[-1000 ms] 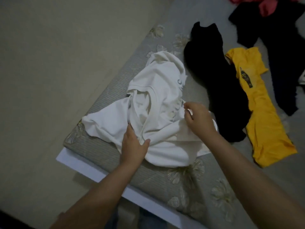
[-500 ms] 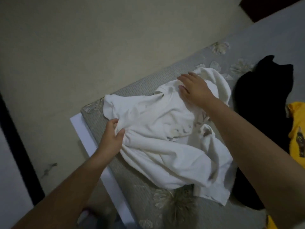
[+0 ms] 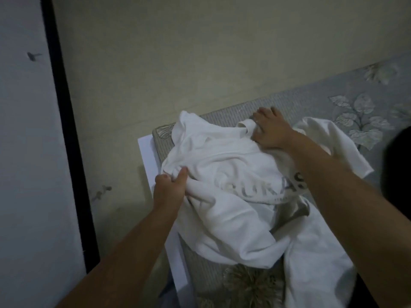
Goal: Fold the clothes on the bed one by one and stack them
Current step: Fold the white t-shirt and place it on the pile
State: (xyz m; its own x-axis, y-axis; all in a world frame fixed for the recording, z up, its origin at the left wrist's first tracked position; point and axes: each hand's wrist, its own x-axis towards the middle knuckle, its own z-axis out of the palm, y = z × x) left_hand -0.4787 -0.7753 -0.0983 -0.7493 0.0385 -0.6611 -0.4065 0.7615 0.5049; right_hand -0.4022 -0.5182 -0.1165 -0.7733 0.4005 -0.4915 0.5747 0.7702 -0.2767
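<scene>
A crumpled white T-shirt (image 3: 233, 210) with grey lettering lies on the corner of the grey floral bed (image 3: 367, 94). My left hand (image 3: 170, 187) grips a bunch of its fabric at the left edge, thumb pressed over the cloth. My right hand (image 3: 270, 130) lies on the shirt's far side by the collar, fingers spread and reaching onto the mattress edge. One sleeve trails out to the right of my right forearm.
A black garment (image 3: 400, 156) shows at the right edge of the bed. The white bed base (image 3: 149, 152) sticks out beside the mattress corner. Beige floor lies beyond, with a dark vertical frame (image 3: 66, 130) and pale wall at left.
The view has swung left, so the yellow and most of the black garment left the frame. My right hand reached farther to the collar; my left hand keeps its grip on the shirt's left edge.
</scene>
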